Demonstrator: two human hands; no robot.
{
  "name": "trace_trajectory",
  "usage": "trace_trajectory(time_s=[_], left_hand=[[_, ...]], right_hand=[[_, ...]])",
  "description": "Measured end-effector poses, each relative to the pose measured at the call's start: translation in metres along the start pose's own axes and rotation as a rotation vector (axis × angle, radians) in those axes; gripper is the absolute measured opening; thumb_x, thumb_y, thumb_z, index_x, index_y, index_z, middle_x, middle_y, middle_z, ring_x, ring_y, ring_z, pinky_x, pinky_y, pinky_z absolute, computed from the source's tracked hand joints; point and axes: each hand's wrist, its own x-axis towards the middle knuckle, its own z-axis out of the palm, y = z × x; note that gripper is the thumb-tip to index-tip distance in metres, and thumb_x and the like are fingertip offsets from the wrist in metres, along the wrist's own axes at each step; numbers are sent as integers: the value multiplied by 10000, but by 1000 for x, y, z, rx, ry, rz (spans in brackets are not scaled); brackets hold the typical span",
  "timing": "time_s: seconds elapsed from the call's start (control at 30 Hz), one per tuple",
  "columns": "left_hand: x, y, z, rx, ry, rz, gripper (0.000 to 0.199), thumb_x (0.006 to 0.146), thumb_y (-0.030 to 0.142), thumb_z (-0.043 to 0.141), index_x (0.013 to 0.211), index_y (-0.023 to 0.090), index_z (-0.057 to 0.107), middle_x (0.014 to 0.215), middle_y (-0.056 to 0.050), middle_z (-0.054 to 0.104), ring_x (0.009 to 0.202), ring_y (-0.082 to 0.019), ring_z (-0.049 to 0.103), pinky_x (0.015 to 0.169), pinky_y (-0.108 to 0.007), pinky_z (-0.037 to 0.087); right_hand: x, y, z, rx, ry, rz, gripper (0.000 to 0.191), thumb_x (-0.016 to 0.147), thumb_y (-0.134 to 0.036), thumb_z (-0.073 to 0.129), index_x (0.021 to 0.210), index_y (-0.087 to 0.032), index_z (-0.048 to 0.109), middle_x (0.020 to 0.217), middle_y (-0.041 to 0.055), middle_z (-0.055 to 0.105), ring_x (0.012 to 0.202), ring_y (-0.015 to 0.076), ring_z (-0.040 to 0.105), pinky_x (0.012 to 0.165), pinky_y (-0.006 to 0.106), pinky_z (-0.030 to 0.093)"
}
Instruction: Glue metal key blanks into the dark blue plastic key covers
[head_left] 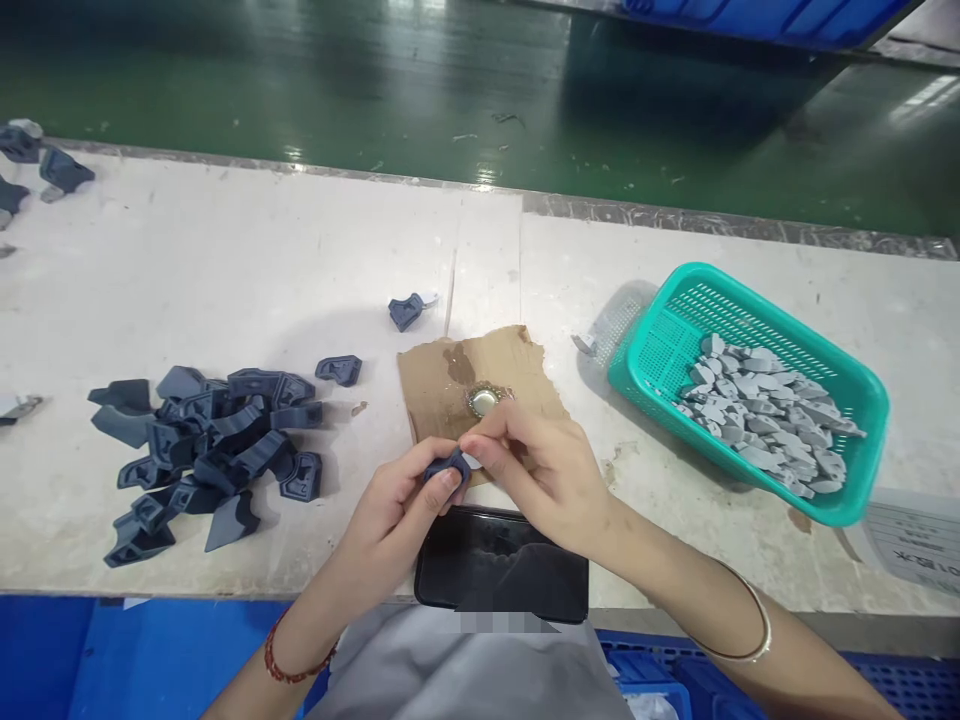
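Observation:
Between the thumb and fingers of my left hand (405, 500) is a dark blue-grey plastic part (448, 466). My right hand (544, 475) pinches a small light grey piece (470, 461) against that part's upper right side; the fingers cover most of it. Just beyond both hands lies a torn piece of cardboard (427, 385) with a small round dish (482, 402) and wet stains on it. To the left is a heap of similar dark parts (217, 430). One dark part with a light piece attached (406, 312) lies beyond the cardboard.
A green basket (679, 290) of light grey pieces (772, 400) stands on the right. A black phone (502, 565) lies at the table's near edge. More dark parts (66, 170) are at the far left. A green surface (337, 90) runs behind the white table (225, 240).

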Motion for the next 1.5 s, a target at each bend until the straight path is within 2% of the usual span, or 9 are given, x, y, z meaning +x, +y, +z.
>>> trace_trajectory(time_s=[0.37, 0.6, 0.7, 0.83, 0.93, 1.03, 1.23, 1.4, 1.5], left_hand=[[4, -2, 0, 37, -25, 46, 292, 1074, 442, 464, 999, 218, 635, 741, 41, 453, 693, -115, 404, 659, -253, 345], [-6, 14, 8, 152, 13, 51, 287, 1087, 421, 418, 1022, 227, 619, 784, 30, 513, 725, -126, 468, 693, -260, 386], [0, 39, 2, 403, 27, 73, 277, 1079, 394, 416, 1009, 227, 627, 846, 6, 588, 782, -152, 541, 721, -277, 421], [32, 64, -20, 921, 335, 193, 246, 1016, 351, 459, 1031, 202, 655, 1044, -90, 631, 1009, -260, 600, 893, -378, 474], [64, 73, -32, 1235, 468, 162, 292, 980, 374, 466, 1039, 182, 679, 1324, -192, 565, 1289, -398, 514, 1064, -521, 433], [88, 77, -34, 1364, 444, 15, 278, 957, 336, 466, 1057, 183, 675, 1448, -204, 510, 1303, -439, 519, 1054, -548, 456], [114, 83, -33, 1415, 401, -90, 297, 904, 250, 494, 1158, 204, 641, 1182, -165, 658, 965, -350, 681, 876, -474, 540], [120, 93, -38, 1453, 470, -88, 469, 916, 223, 474, 1357, 86, 559, 1255, -263, 628, 1178, -436, 630, 981, -541, 505], [101, 100, -41, 1445, 416, -73, 624, 971, 376, 488, 1507, 66, 413, 1409, -286, 553, 1312, -457, 550, 1051, -561, 471]], right_hand=[[4, -5, -2, -664, -90, -178, 497, 1129, -274, 247, 717, -210, 517, 575, -2, 596, 522, 143, 553, 550, 296, 331], [0, -11, -5, -507, -97, -125, 530, 1138, -358, 228, 713, -211, 508, 602, -4, 596, 542, 135, 533, 560, 277, 347], [2, -14, -25, -273, -121, -47, 529, 1132, -408, 253, 737, -207, 543, 687, 7, 648, 608, 132, 582, 606, 259, 405], [0, -15, -83, -416, 140, 115, 401, 1077, -361, 367, 823, -205, 634, 789, 35, 693, 737, 172, 633, 693, 294, 441], [-10, -7, -135, -723, 310, 465, 232, 987, -322, 488, 964, -200, 685, 910, 76, 729, 741, 211, 640, 667, 328, 434], [-25, 9, -169, -837, 200, 791, 260, 926, -298, 554, 1096, -193, 718, 1031, 106, 758, 753, 239, 667, 625, 340, 446], [-29, 26, -178, -875, 86, 803, 214, 854, -202, 614, 981, -188, 785, 1060, 91, 792, 898, 262, 721, 696, 335, 506], [-19, 31, -173, -909, 125, 821, 276, 818, -127, 623, 1026, -162, 801, 968, 97, 802, 842, 256, 726, 687, 334, 499], [-19, 37, -174, -940, 150, 800, 272, 796, -114, 635, 997, -167, 809, 940, 105, 802, 839, 270, 724, 669, 345, 489]])
